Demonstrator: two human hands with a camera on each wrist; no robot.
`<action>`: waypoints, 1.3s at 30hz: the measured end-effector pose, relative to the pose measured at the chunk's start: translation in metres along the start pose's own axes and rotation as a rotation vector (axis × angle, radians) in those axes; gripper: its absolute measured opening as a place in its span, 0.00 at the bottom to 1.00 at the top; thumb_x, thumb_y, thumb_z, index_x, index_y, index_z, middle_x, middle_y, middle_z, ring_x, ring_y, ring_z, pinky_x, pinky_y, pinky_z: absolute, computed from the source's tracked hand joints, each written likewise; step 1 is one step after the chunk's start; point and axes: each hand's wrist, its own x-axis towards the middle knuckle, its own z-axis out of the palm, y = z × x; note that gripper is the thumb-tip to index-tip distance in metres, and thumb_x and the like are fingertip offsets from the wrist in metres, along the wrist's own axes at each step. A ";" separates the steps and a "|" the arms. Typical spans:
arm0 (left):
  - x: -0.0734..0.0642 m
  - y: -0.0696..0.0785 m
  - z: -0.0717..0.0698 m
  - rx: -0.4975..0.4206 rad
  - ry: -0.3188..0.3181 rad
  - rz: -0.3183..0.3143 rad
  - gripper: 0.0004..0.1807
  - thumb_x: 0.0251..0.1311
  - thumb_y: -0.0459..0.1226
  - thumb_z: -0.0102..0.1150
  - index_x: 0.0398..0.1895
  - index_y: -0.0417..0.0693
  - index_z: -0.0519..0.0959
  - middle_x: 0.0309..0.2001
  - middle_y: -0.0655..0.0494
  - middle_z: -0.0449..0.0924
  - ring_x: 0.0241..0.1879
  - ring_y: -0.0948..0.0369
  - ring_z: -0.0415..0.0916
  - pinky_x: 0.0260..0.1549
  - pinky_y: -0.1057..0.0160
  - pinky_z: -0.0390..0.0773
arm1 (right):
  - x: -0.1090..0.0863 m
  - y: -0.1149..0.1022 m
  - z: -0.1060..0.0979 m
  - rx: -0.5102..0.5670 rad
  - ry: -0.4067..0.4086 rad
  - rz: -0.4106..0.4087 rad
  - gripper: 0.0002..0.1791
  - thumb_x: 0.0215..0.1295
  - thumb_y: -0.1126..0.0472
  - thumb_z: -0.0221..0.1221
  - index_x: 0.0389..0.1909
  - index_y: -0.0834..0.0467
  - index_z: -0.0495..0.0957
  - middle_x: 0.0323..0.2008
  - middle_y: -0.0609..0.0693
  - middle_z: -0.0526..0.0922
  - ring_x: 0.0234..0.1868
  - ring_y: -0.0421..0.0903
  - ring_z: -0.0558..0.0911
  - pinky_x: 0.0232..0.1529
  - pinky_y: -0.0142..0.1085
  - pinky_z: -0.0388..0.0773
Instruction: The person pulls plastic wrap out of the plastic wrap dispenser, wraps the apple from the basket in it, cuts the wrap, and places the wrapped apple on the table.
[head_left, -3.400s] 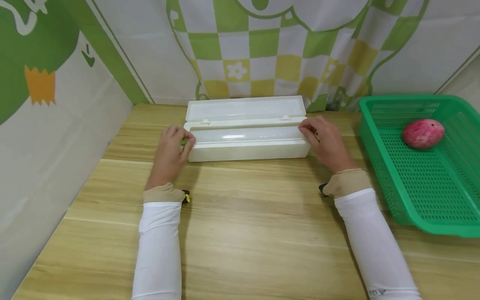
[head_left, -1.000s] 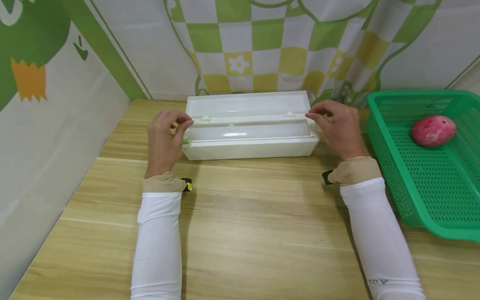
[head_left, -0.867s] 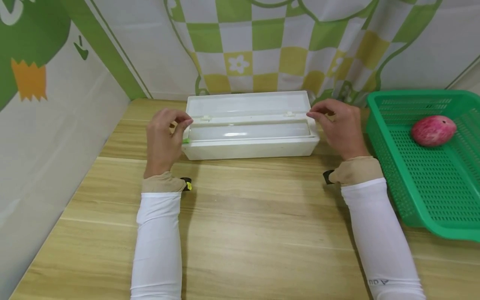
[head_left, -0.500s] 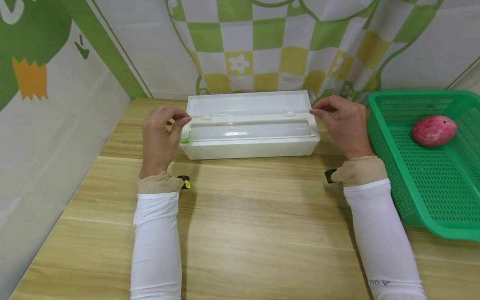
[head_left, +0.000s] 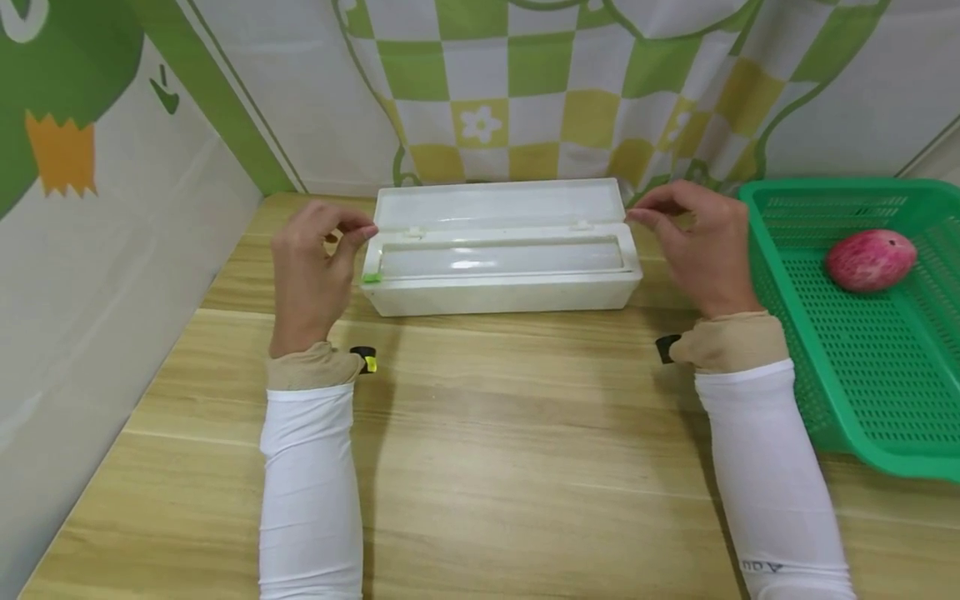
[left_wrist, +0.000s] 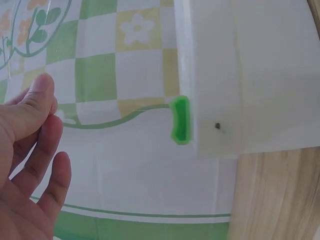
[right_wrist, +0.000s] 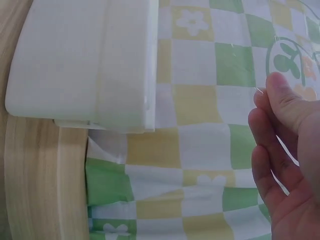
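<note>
A white cling film dispenser box [head_left: 510, 297] stands on the table with its lid [head_left: 495, 198] tipped back. Inside lies a roll of cling film [head_left: 540, 257]. A green slider [left_wrist: 180, 120] sits at the left end of the box's front edge. My left hand [head_left: 313, 267] is raised by the box's left end, thumb and index finger pinched together. By the right end, my right hand [head_left: 705, 246] pinches the same way. The clear film between them is almost invisible; small glints show at the right fingertips [right_wrist: 280, 82] in the right wrist view.
On the right stands a green plastic basket [head_left: 847, 417] holding a pinkish-red oval fruit [head_left: 870, 261]. A checked green, white and yellow curtain [head_left: 540, 108] hangs behind the box. Wooden tabletop [head_left: 510, 467] lies in front of the box.
Both hands have risen from the box's front opening to beside its ends, up and slightly apart, still pinching. The green slider has come into clearer view. The box has stayed on the table.
</note>
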 end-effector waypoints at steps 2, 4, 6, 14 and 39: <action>0.000 0.001 -0.001 0.005 -0.007 0.014 0.10 0.63 0.33 0.70 0.36 0.31 0.86 0.36 0.37 0.86 0.36 0.49 0.79 0.41 0.68 0.73 | -0.001 0.000 -0.001 -0.003 0.006 0.000 0.07 0.64 0.64 0.72 0.37 0.65 0.89 0.35 0.59 0.92 0.38 0.19 0.77 0.45 0.19 0.73; 0.000 0.002 -0.004 0.008 -0.024 0.035 0.11 0.64 0.35 0.69 0.36 0.32 0.86 0.36 0.37 0.86 0.36 0.50 0.79 0.40 0.68 0.74 | -0.003 0.000 -0.002 -0.004 0.007 -0.003 0.07 0.64 0.65 0.72 0.36 0.66 0.88 0.35 0.59 0.92 0.38 0.20 0.77 0.45 0.19 0.73; -0.001 0.002 -0.006 0.019 -0.044 0.061 0.11 0.65 0.36 0.69 0.36 0.33 0.86 0.35 0.37 0.86 0.35 0.52 0.78 0.40 0.67 0.74 | -0.004 -0.001 -0.004 -0.017 0.008 -0.007 0.07 0.64 0.65 0.72 0.36 0.66 0.89 0.35 0.59 0.92 0.38 0.23 0.79 0.45 0.19 0.73; 0.006 0.001 -0.013 0.028 -0.071 0.107 0.08 0.63 0.32 0.70 0.36 0.31 0.85 0.35 0.38 0.86 0.35 0.49 0.79 0.40 0.67 0.73 | 0.010 -0.005 -0.009 -0.092 -0.040 -0.077 0.08 0.65 0.62 0.72 0.36 0.65 0.89 0.34 0.58 0.92 0.37 0.16 0.74 0.44 0.16 0.70; 0.039 0.014 -0.021 0.075 -0.092 0.158 0.11 0.66 0.34 0.68 0.36 0.30 0.85 0.35 0.38 0.86 0.37 0.48 0.80 0.41 0.67 0.72 | 0.041 -0.007 -0.025 -0.097 -0.107 -0.078 0.07 0.65 0.66 0.71 0.39 0.66 0.88 0.37 0.60 0.92 0.36 0.13 0.74 0.42 0.16 0.69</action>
